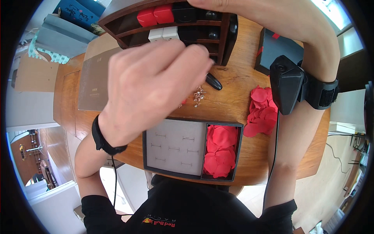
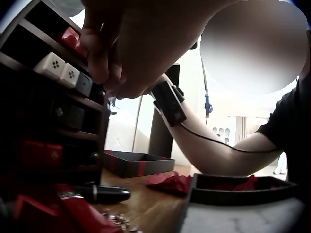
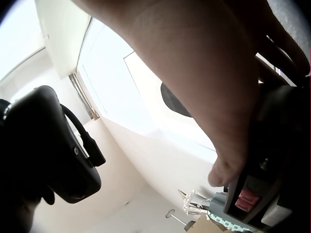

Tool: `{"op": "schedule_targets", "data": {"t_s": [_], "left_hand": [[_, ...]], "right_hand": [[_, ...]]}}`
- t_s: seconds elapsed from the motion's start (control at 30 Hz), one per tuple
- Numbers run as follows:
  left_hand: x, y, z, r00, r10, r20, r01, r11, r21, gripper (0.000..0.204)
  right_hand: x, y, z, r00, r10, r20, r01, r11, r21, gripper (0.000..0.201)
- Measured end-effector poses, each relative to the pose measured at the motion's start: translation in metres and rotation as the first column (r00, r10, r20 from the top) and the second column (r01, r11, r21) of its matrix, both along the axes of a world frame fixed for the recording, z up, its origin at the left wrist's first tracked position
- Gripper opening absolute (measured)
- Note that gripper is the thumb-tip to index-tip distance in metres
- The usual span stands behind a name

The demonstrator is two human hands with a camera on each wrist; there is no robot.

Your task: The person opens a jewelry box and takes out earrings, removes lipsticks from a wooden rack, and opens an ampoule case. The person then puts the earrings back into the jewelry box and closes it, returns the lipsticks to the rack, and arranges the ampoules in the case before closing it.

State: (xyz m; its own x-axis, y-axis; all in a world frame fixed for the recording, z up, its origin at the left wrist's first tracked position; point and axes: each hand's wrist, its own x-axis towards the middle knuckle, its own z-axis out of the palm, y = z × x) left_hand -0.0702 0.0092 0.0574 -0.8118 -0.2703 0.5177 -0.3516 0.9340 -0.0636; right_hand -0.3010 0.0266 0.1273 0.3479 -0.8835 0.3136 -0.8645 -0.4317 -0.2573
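Left hand: fingers curled, any pinch indeterminable. Right hand: finger state indeterminable. Left knuckles catching the wooden rack could dislodge its white cubes.

Black short-sleeved shirt, Red Bull Racing print; black wrist straps, angular camera, thin cables.

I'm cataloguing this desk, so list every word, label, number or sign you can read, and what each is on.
"Red Bull RACIN", end unclear, upside down in the head view: black cloth T-shirt.
Four-petal sign, no letters: white square-faced blocks.
Script, unreadable: blue rectangular package.
Small print, too small to read: brown flat rectangular item.
No numbers are legible.
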Motion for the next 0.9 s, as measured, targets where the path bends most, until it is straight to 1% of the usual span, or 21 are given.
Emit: {"op": "schedule_targets", "data": {"t_s": [0.03, 0.07, 0.1, 0.13, 0.17, 0.2, 0.23, 0.27, 0.3, 0.4, 0.43, 0.5, 0.53, 0.6, 0.63, 0.7, 0.73, 0.8, 0.83, 0.87, 0.9], "left_hand": [[0.001, -0.002, -0.002, 0.998, 0.053, -0.035, -0.056, 0.993, -0.101, 0.025], [0.003, -0.005, -0.003, 0.992, 0.103, -0.075, -0.116, 0.973, -0.198, 0.027], [0.004, -0.010, -0.005, 0.991, 0.099, -0.085, -0.117, 0.960, -0.254, 0.029], [0.004, -0.012, -0.006, 0.991, 0.100, -0.085, -0.118, 0.960, -0.254, 0.029], [0.004, -0.013, -0.007, 0.988, 0.131, -0.081, -0.149, 0.947, -0.285, 0.029], [0.004, -0.014, -0.008, 0.984, 0.161, -0.078, -0.178, 0.932, -0.316, 0.029], [0.004, -0.014, -0.009, 0.984, 0.161, -0.078, -0.177, 0.932, -0.316, 0.029], [0.004, -0.015, -0.012, 0.982, 0.175, -0.066, -0.187, 0.922, -0.340, 0.030], [0.004, -0.016, -0.013, 0.980, 0.191, -0.054, -0.198, 0.910, -0.363, 0.031], [0.003, -0.022, -0.012, 0.989, 0.128, -0.081, -0.149, 0.910, -0.387, 0.030], [0.004, -0.021, -0.012, 0.988, 0.129, -0.081, -0.150, 0.910, -0.387, 0.030], [0.007, -0.016, -0.009, 0.994, 0.102, -0.033, -0.106, 0.914, -0.391, 0.030], [0.010, -0.009, -0.006, 0.995, 0.098, -0.032, -0.103, 0.915, -0.390, 0.030], [0.019, 0.012, 0.004, 0.997, 0.075, 0.012, -0.069, 0.962, -0.262, 0.033], [0.025, 0.021, 0.007, 0.997, 0.073, 0.015, -0.066, 0.963, -0.260, 0.033], [0.036, 0.034, 0.010, 0.997, 0.006, -0.081, -0.015, 0.994, -0.110, 0.039], [0.040, 0.035, 0.009, 0.997, 0.002, -0.078, -0.011, 0.994, -0.107, 0.039], [0.049, 0.036, 0.001, 1.000, -0.015, 0.003, 0.015, 0.995, 0.099, 0.041], [0.048, 0.034, -0.004, 0.999, -0.023, 0.028, 0.021, 0.996, 0.085, 0.036], [0.050, 0.032, -0.009, 0.999, -0.019, 0.028, 0.017, 0.996, 0.085, 0.036], [0.052, 0.029, -0.014, 0.995, -0.045, 0.089, 0.037, 0.996, 0.084, 0.033]], "right_hand": [[-0.004, -0.002, 0.007, 1.000, 0.001, -0.003, -0.001, 1.000, -0.002, 0.092], [-0.011, -0.004, 0.016, 0.987, 0.070, 0.143, -0.089, 0.988, 0.130, 0.092], [-0.013, -0.005, 0.021, 0.949, 0.116, 0.295, -0.192, 0.950, 0.246, 0.092], [0.001, -0.007, 0.024, 0.949, 0.117, 0.294, -0.193, 0.950, 0.246, 0.092], [0.015, -0.011, 0.025, 0.974, -0.097, 0.207, 0.025, 0.946, 0.324, 0.092], [0.026, -0.012, 0.025, 0.947, -0.304, 0.104, 0.244, 0.892, 0.380, 0.091], [0.022, -0.007, 0.018, 0.947, -0.305, 0.104, 0.245, 0.891, 0.381, 0.091], [0.014, 0.001, 0.005, 0.978, -0.170, 0.120, 0.144, 0.969, 0.202, 0.092], [0.014, 0.005, 0.000, 0.993, -0.031, 0.110, 0.029, 0.999, 0.017, 0.093], [0.013, 0.003, -0.004, 0.991, -0.072, 0.111, 0.066, 0.996, 0.057, 0.096], [0.015, 0.005, -0.006, 0.991, -0.071, 0.110, 0.065, 0.996, 0.056, 0.096], [0.019, 0.012, -0.010, 0.987, -0.101, 0.128, 0.113, 0.989, -0.094, 0.097], [0.017, 0.011, -0.008, 0.986, -0.105, 0.128, 0.117, 0.989, -0.093, 0.097], [0.011, 0.009, -0.003, 0.995, -0.073, 0.069, 0.073, 0.997, -0.001, 0.097], [0.010, 0.009, -0.003, 0.995, -0.076, 0.072, 0.076, 0.997, 0.002, 0.097], [0.010, 0.010, -0.004, 0.995, -0.071, 0.071, 0.072, 0.997, -0.019, 0.096], [0.008, 0.008, 0.002, 0.995, -0.074, 0.074, 0.076, 0.997, -0.017, 0.096], [0.005, 0.001, 0.020, 0.992, -0.087, 0.089, 0.064, 0.968, 0.242, 0.097], [0.008, 0.004, 0.012, 0.992, -0.084, 0.090, 0.060, 0.968, 0.242, 0.097], [0.014, 0.011, -0.003, 0.991, -0.092, 0.093, 0.085, 0.994, 0.075, 0.097], [0.018, 0.014, -0.011, 0.990, -0.101, 0.098, 0.110, 0.989, -0.094, 0.097]]}}
